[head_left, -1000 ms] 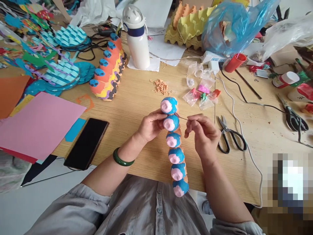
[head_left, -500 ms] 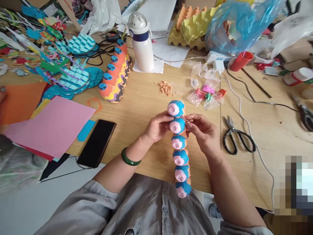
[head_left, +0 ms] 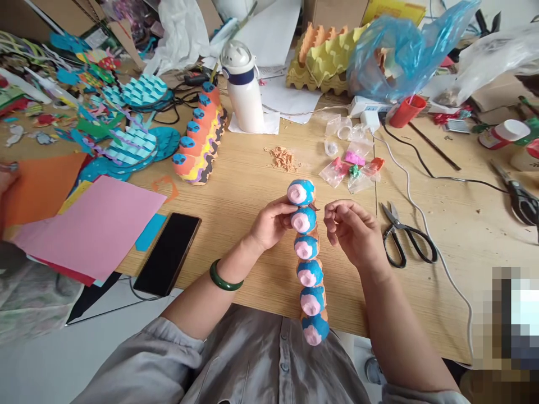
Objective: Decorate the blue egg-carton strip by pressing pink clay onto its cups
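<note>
My left hand (head_left: 273,224) grips a painted egg-carton strip (head_left: 306,247) near its far end, thumb on the side. Several blue domes with pink clay blobs on top run along the strip, and orange shows at its right edge. The strip points toward me, its near end above my lap. A small brown scrap (head_left: 314,208) sticks out on the right side between the first two domes. Just right of it, apart from the strip, my right hand (head_left: 353,227) has thumb and fingertips pinched together. Whatever may be between those fingertips is too small to tell.
Black-handled scissors (head_left: 406,235) lie right of my right hand. Farther back are orange shavings (head_left: 284,159), small clay bags (head_left: 353,165), a white bottle (head_left: 244,92) and an orange painted egg carton (head_left: 200,137). A phone (head_left: 168,252) and pink paper (head_left: 92,224) lie left.
My right hand has drawn back a little to the right, off the strip, leaving the brown scrap showing at its edge. My left hand keeps its hold.
</note>
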The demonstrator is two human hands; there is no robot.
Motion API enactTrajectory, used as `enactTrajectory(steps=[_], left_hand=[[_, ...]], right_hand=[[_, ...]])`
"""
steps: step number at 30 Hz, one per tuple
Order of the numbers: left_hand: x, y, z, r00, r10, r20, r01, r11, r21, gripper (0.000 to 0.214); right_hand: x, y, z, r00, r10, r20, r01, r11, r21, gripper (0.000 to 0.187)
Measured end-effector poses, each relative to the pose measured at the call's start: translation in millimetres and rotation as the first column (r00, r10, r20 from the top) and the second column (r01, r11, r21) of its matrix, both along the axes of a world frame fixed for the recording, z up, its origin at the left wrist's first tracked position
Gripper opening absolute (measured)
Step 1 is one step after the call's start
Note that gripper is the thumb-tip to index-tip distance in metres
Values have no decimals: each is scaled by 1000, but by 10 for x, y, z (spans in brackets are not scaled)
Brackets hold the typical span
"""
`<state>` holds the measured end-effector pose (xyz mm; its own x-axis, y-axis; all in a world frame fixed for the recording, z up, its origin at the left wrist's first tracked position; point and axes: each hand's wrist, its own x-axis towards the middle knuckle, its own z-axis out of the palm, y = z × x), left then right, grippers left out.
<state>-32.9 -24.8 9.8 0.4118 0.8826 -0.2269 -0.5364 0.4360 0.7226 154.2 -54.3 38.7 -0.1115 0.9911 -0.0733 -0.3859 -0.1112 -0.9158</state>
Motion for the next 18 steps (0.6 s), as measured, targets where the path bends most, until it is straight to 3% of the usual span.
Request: enactTrajectory(steps=[3, 6, 12, 18], left_hand=[[-4, 3, 1, 1000, 12, 8, -11, 1000, -23, 21], [-2, 2, 26, 1000, 25, 14, -24, 998, -50, 18], [-4, -1, 36, 999, 32, 38, -29, 998, -61, 17], [3, -1, 16, 999, 46, 20, -45, 997, -57, 18]], right_hand=[[7, 80, -45, 997, -43, -72, 30, 984, -173, 35], [18, 126, -102, 994, -43, -97, 18, 970, -243, 34], [52, 147, -165, 991, -6, -135, -30, 963, -268, 20], [59, 168, -177, 987, 3, -161, -46, 964, -263, 24]])
